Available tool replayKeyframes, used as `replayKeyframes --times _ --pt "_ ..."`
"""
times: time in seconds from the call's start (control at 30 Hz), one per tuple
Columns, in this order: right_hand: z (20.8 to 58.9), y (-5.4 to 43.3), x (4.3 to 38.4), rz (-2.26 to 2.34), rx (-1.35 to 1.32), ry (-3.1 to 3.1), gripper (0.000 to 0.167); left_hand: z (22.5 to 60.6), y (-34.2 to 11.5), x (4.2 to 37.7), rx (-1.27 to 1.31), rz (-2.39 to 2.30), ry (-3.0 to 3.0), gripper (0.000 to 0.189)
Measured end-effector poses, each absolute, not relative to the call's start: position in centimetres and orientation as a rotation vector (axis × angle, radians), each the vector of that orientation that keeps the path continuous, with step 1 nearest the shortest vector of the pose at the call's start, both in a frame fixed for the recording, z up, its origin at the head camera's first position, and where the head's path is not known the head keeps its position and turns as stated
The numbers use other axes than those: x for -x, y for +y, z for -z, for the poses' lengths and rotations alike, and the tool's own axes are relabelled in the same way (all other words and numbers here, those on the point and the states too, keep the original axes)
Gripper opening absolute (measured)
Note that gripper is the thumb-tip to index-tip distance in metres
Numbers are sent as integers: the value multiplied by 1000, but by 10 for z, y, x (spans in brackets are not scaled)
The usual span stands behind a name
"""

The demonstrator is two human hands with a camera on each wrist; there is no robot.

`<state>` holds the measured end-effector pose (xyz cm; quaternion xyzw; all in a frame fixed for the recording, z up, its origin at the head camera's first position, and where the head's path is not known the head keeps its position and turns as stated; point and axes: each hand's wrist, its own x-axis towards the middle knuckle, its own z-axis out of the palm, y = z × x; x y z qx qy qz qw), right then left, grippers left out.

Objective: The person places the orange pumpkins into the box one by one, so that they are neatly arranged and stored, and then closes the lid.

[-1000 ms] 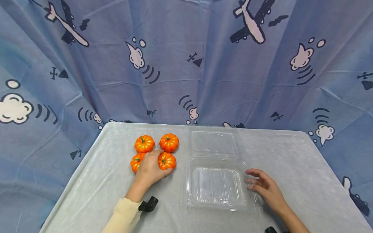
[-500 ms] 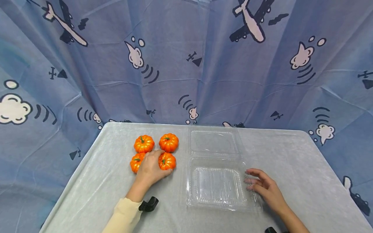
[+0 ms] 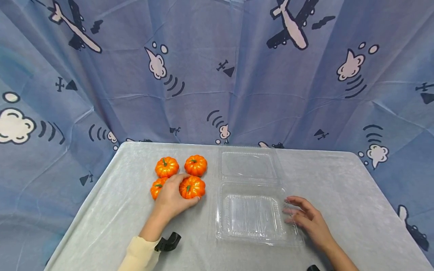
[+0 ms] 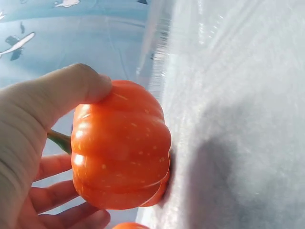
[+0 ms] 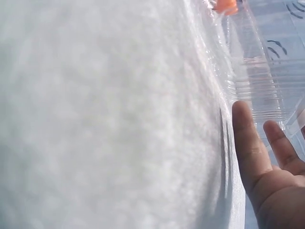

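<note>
My left hand [image 3: 171, 197] holds a small orange pumpkin [image 3: 192, 187] between thumb and fingers. In the left wrist view the thumb lies on one side of this pumpkin [image 4: 121, 148], the fingers on the other, and a green stem faces the palm. My right hand [image 3: 310, 218] is at the right edge of a clear plastic clamshell box [image 3: 254, 216], its fingers loosely bent. Thumb and fingers [image 5: 250, 138] are spread beside the clear wall in the right wrist view; whether they touch it I cannot tell.
Two more pumpkins, a back left one [image 3: 167, 167] and a back right one [image 3: 195, 165], sit behind my left hand. A third pumpkin [image 3: 157, 187] is partly hidden by it. The box's lid [image 3: 249, 167] lies folded back toward the patterned blue curtain [image 3: 203, 75].
The gripped pumpkin has risen slightly and shifted a little left with my left hand, looking larger now. My right hand and the box have hardly moved.
</note>
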<state>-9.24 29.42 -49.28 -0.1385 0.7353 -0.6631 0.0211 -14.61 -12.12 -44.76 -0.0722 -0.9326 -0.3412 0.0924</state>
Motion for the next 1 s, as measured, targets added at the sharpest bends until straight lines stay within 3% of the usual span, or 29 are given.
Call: replayKeyframes --times 1.0 --pt "493 292 90 2118 421 2193 47 427 -86 136 427 1348 -2628 62"
